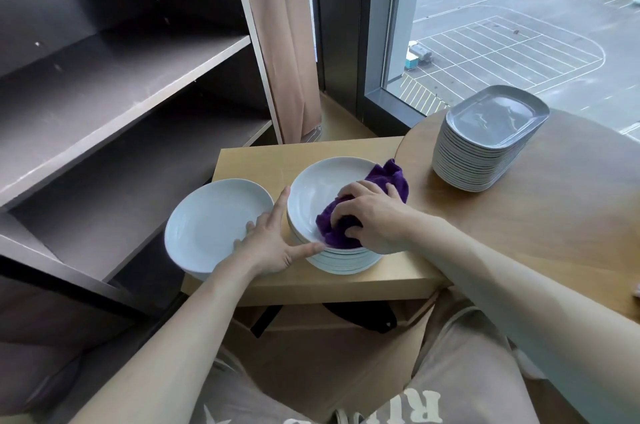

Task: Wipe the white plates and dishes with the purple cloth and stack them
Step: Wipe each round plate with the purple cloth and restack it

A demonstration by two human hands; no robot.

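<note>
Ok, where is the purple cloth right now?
In the head view, right of centre, the purple cloth lies in the top white plate of the round stack, under the right hand.

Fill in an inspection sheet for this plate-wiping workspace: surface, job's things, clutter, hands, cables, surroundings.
Surface: small light wooden rectangular table beside round wooden table.
Job's things: stack of round white plates; separate round white plate left of it; crumpled purple cloth on top plate; stack of pale rounded-rectangular dishes on round table.
Clutter: black object under table, unidentifiable.
Hands: right hand grips cloth; left hand rests, fingers straight, against plate stack.
Cables: nothing seen.
Surroundings: dark shelving unit, beige curtain, window.
</note>
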